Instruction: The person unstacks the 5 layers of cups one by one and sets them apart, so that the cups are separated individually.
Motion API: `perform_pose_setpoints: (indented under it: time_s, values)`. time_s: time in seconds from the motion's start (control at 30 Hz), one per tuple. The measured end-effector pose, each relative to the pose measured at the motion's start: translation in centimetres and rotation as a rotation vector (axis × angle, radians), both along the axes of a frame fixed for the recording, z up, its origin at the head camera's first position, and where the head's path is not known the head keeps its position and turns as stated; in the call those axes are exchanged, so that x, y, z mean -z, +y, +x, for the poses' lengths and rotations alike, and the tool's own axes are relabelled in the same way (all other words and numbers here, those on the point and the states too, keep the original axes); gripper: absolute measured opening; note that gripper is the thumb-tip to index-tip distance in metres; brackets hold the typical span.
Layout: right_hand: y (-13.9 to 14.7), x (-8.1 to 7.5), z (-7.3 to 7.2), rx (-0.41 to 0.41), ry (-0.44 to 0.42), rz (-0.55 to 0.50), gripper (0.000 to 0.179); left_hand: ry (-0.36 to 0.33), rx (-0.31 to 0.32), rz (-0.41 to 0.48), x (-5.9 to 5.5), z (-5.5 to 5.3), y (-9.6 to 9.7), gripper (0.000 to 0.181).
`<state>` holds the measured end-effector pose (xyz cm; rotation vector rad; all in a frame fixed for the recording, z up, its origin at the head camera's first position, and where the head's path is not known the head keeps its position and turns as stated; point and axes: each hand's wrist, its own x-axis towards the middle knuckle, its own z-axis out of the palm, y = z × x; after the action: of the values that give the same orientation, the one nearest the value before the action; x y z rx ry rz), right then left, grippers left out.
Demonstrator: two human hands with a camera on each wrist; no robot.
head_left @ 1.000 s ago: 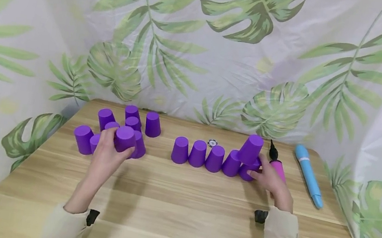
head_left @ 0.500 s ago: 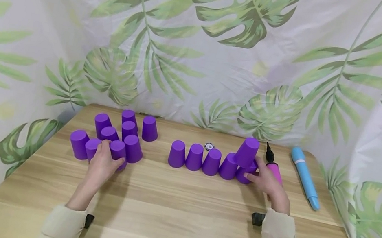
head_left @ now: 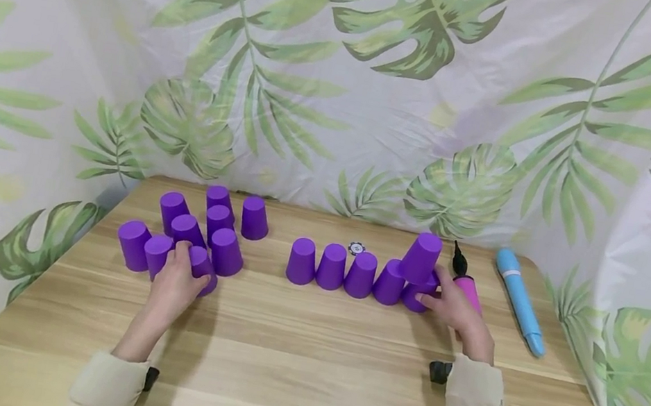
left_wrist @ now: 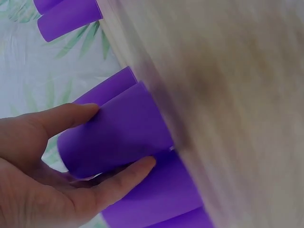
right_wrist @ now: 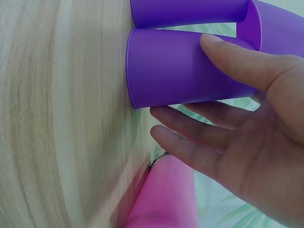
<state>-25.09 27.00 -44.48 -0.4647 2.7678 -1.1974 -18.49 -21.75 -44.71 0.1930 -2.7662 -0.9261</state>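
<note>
My left hand grips an upside-down purple cup at the front of the left cluster, thumb on one side and fingers on the other. Its rim is right at the wooden table. Another cup stands close beside those fingers. On the right, my right hand holds the end cup of a row of upturned purple cups, its thumb against the wall and fingers round the far side. One more cup sits on top, bridging the last two of the row and leaning slightly.
Several upturned purple cups make up the left cluster. Behind the row lies a poker chip. A pink pump with a black nozzle and a long blue tube-shaped thing lie at the right. Leaf-printed cloth hangs behind the table.
My left hand has lowered its cup from above the cluster to the table at the cluster's front. The right hand keeps its hold on the end cup. The head view has shifted slightly.
</note>
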Motion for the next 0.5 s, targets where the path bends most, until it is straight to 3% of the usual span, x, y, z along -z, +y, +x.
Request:
perform_pose_setpoints:
  time_s: [0.13,0.27,0.37,0.5]
  values:
    - [-0.2,0.3,0.0,-0.009,-0.017,-0.013,0.069,0.052,-0.022,-0.116,-1.0,1.4,0.3,0.071]
    - [-0.3,0.2,-0.1,-0.005,-0.017,-0.027,0.069,0.246,-0.053,-0.209,-3.1,2.6,1.7,0.058]
    - [-0.1,0.0,-0.2,-0.003,-0.01,-0.02,0.069,0.376,0.016,-0.192,-4.7,2.6,3.7,0.047]
    - [0.0,-0.1,-0.1,-0.01,-0.013,-0.009,0.069,0.462,0.207,-0.079,-5.7,1.8,7.7,0.043]
